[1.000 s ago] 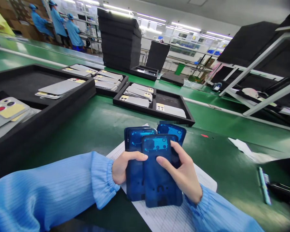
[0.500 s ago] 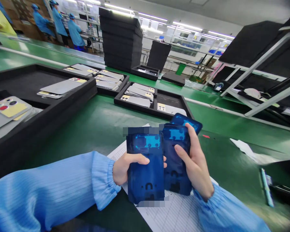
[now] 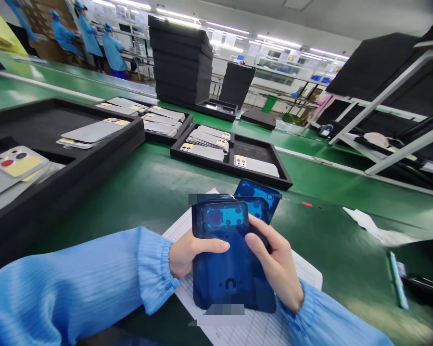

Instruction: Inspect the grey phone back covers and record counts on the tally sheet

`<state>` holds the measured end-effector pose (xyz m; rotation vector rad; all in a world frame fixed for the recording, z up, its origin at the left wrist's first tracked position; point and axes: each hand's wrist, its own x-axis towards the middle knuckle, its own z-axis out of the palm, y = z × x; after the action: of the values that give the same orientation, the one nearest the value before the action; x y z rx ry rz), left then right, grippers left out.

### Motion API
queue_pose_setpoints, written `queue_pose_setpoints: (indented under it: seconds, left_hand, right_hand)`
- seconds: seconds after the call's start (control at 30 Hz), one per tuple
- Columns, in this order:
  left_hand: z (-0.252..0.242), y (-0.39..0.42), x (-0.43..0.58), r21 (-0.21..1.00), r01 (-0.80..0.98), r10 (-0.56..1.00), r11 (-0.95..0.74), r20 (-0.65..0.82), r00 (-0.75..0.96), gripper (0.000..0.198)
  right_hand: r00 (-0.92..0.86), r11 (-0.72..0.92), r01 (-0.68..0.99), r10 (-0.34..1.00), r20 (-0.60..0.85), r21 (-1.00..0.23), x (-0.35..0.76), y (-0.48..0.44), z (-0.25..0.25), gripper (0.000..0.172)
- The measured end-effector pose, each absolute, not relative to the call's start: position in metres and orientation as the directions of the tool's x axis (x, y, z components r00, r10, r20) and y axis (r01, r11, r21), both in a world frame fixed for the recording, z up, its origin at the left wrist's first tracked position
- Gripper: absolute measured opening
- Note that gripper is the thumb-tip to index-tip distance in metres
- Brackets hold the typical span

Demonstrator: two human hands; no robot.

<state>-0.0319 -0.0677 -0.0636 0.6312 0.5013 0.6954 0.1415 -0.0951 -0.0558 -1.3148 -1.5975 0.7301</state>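
My left hand point(image 3: 198, 250) is closed around the left side of a stack of dark blue phone back panels point(image 3: 223, 269), its thumb lying flat on the top one. My right hand point(image 3: 274, 264) grips more blue panels point(image 3: 261, 288) at their right side, with fingers and thumb near the upper edge. These lie partly behind the left stack and overlap it. Another blue panel point(image 3: 254, 186) sticks out tilted behind both. Light blue camera cut-out patterns show near the tops. Beneath the hands lies a printed paper sheet point(image 3: 245, 327).
Black trays point(image 3: 234, 168) with silver phone backs stand across the green bench, and a larger tray point(image 3: 130, 134) fills the left. A tall stack of black trays point(image 3: 180, 62) rises behind. A pen point(image 3: 399, 281) lies right. Several people in blue work far left.
My right hand has moved left and slightly down, bringing its panels behind and against the left stack. The tilted rear panel has shifted left too. My left hand has barely moved.
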Motion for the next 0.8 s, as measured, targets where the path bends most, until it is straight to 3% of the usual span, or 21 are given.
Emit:
queue_pose_setpoints:
  seconds: [0.1,0.2,0.33,0.43,0.5,0.63,0.73,0.8]
  left_hand:
    - [-0.064,-0.068,-0.031,0.695,-0.424,0.717,0.580,-0.189,0.671,0.042]
    - [-0.063,-0.068,-0.031,0.690,-0.410,0.710,0.597,-0.217,0.670,0.041]
    - [-0.062,-0.065,-0.033,0.564,-0.407,0.658,0.718,-0.361,0.661,0.030]
    - [-0.064,-0.062,-0.034,0.477,-0.406,0.621,0.780,-0.504,0.601,0.018]
    - [-0.065,-0.061,-0.035,0.483,-0.429,0.640,0.763,-0.478,0.602,0.015]
    - [-0.064,-0.062,-0.033,0.505,-0.458,0.627,0.731,-0.235,0.742,0.030]
    - [-0.061,-0.064,-0.033,0.543,-0.414,0.636,0.731,-0.320,0.703,0.030]
    - [-0.060,-0.064,-0.034,0.591,-0.411,0.691,0.694,-0.385,0.612,0.026]
  right_hand:
    - [0.007,0.269,0.439,0.953,0.302,-0.857,0.139,-0.094,-0.056,0.038]
    - [0.013,0.241,0.436,0.962,0.273,-0.867,0.137,-0.093,-0.056,0.032]
    - [0.081,0.190,0.374,0.968,0.236,-0.908,0.139,-0.093,-0.054,0.023]
    - [0.206,0.159,0.288,0.953,0.223,-0.944,0.149,-0.090,-0.049,0.027]
    - [0.288,0.148,0.254,0.932,0.220,-0.956,0.157,-0.086,-0.045,0.033]
    - [0.369,0.199,0.249,0.885,0.283,-0.948,0.168,-0.079,-0.039,0.050]
    - [0.299,0.269,0.324,0.881,0.368,-0.907,0.168,-0.077,-0.038,0.056]
    - [0.197,0.279,0.385,0.907,0.373,-0.880,0.164,-0.078,-0.040,0.049]
